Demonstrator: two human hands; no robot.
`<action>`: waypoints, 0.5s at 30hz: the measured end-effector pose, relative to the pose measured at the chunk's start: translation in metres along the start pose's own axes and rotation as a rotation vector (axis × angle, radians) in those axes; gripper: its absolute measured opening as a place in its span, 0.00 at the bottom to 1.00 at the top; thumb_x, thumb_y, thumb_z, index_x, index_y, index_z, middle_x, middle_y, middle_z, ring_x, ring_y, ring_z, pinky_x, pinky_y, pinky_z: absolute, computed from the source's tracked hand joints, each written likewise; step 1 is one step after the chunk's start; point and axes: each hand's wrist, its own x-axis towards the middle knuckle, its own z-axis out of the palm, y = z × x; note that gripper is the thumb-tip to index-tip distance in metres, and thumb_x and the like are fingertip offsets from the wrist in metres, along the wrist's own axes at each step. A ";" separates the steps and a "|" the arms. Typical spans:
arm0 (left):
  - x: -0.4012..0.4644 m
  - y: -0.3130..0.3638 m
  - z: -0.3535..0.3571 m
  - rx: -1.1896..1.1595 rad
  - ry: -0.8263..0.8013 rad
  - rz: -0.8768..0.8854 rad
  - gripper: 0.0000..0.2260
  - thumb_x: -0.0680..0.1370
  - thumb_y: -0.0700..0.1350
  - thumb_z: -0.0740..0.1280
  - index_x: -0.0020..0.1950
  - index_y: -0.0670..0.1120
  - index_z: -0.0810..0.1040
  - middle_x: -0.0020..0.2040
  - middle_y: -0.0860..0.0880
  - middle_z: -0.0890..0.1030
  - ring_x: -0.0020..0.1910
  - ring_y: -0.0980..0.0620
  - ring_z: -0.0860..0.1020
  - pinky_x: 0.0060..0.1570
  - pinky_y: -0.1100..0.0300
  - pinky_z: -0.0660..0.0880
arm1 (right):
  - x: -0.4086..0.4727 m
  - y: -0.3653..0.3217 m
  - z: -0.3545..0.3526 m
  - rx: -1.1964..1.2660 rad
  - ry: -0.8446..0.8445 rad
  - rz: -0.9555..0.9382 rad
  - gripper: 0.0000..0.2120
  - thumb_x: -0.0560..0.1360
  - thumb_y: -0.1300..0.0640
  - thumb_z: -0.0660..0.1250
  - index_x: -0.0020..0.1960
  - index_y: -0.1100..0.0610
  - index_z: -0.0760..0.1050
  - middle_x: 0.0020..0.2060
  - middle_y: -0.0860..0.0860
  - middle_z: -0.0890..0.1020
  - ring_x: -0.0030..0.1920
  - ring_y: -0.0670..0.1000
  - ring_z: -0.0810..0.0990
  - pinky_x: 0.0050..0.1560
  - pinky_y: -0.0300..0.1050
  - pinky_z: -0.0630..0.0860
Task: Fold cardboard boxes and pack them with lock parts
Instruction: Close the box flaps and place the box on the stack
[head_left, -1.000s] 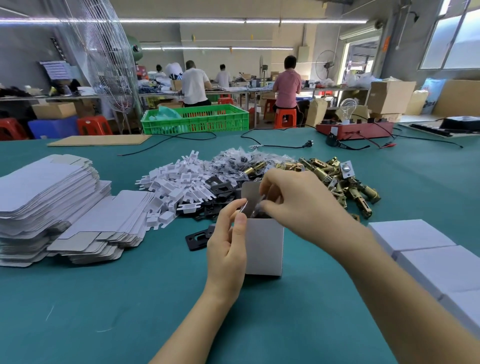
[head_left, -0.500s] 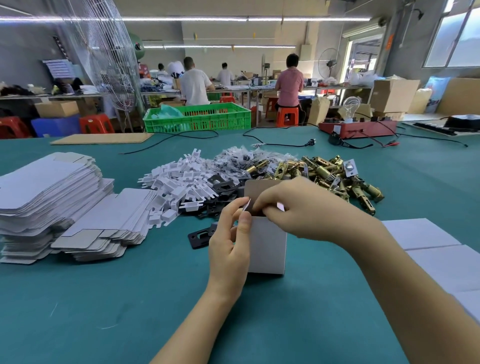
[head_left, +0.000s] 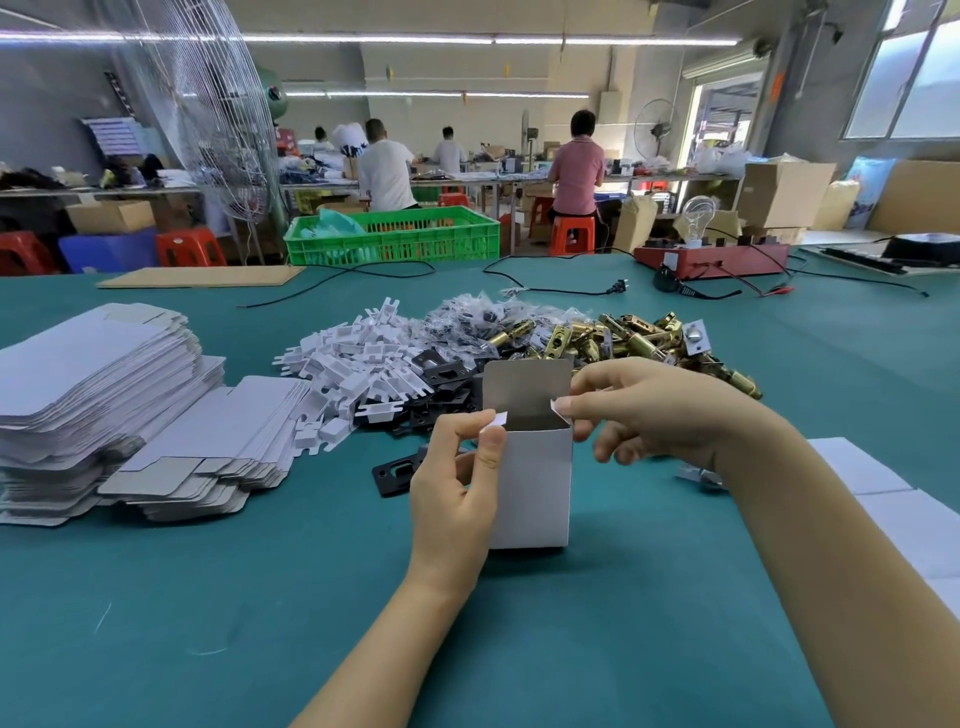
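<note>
Item: white cardboard box (head_left: 535, 488), upright on green table (head_left: 208, 597), centre-near, top open, rear lid flap standing up. Contents not visible.

L hand (head_left: 452, 493): against box's left wall, thumb and forefinger pinched on left side flap (head_left: 496, 418).

R hand (head_left: 660, 410): at box's top right corner, thumb and forefinger pinched on right side flap (head_left: 558, 405); other fingers loosely curled, off the box.

Stock, left: tall stack of flat white box blanks (head_left: 88, 395); second, lower stack (head_left: 218, 447) leaning just beside it, nearer the box.

Stock, behind box: heap of white plastic inserts (head_left: 358, 364); black strike plates (head_left: 441, 374) touching it; one black plate (head_left: 397, 470) lying apart, just left of box. Small bagged parts (head_left: 483, 317) further back. Brass latch bolts (head_left: 639, 338) piled to the right, behind R hand.

Right edge: closed white boxes (head_left: 883, 488) in a row, well apart from the open box. Small metal pc (head_left: 698, 475) under R wrist, type unclear.

Far side: green crate (head_left: 395, 236), flat cardboard sheet (head_left: 202, 275), black cable (head_left: 545, 288), red test unit w/ bulb (head_left: 711, 257). Persons seated at benches beyond, backs turned.
</note>
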 end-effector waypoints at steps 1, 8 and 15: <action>0.000 0.001 0.000 0.001 0.000 0.010 0.04 0.79 0.58 0.61 0.48 0.65 0.75 0.40 0.56 0.79 0.33 0.59 0.71 0.33 0.63 0.68 | 0.001 0.002 0.001 0.039 -0.019 -0.003 0.09 0.76 0.51 0.69 0.45 0.57 0.74 0.36 0.53 0.78 0.29 0.47 0.78 0.28 0.37 0.70; 0.000 0.005 0.003 -0.101 0.039 -0.035 0.06 0.79 0.48 0.59 0.46 0.53 0.75 0.40 0.61 0.78 0.38 0.62 0.73 0.41 0.72 0.69 | 0.004 0.009 0.007 0.051 -0.044 -0.037 0.11 0.76 0.55 0.68 0.58 0.54 0.78 0.49 0.52 0.82 0.42 0.48 0.79 0.37 0.39 0.73; 0.006 0.008 0.002 -0.280 0.011 -0.231 0.06 0.68 0.59 0.65 0.44 0.63 0.75 0.40 0.57 0.76 0.41 0.54 0.72 0.45 0.56 0.68 | 0.009 0.020 0.041 0.303 0.066 -0.193 0.16 0.78 0.67 0.58 0.59 0.51 0.76 0.51 0.51 0.84 0.47 0.47 0.82 0.44 0.40 0.79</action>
